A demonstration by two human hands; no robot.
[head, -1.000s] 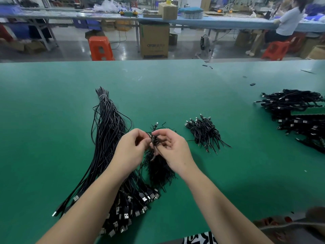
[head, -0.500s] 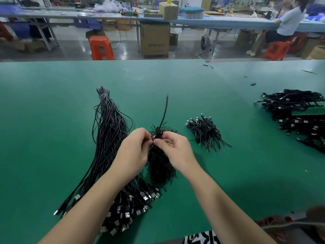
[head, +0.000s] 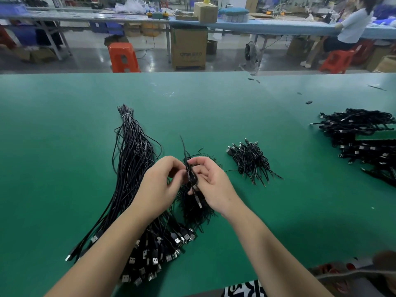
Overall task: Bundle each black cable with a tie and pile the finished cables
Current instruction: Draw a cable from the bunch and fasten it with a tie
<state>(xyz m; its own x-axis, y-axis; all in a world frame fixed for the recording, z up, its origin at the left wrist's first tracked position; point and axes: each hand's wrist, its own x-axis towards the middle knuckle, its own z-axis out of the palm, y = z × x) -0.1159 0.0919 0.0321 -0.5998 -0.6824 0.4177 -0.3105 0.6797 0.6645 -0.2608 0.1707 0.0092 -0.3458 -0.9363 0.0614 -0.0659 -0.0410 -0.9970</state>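
Above green felt, both hands [head: 188, 181] pinch a coiled cable [head: 191, 175] (glossy black).

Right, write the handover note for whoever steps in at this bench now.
Left hand and right hand both pinch one coiled cable above the table, its tie not visibly finished.
Unbundled cables lie to the left; the loose ties lie under the hands.
Done: small pile of bundled cables to the right, bigger heap at far right.
Left: finish this tie, add it to the pile, work through the rest.
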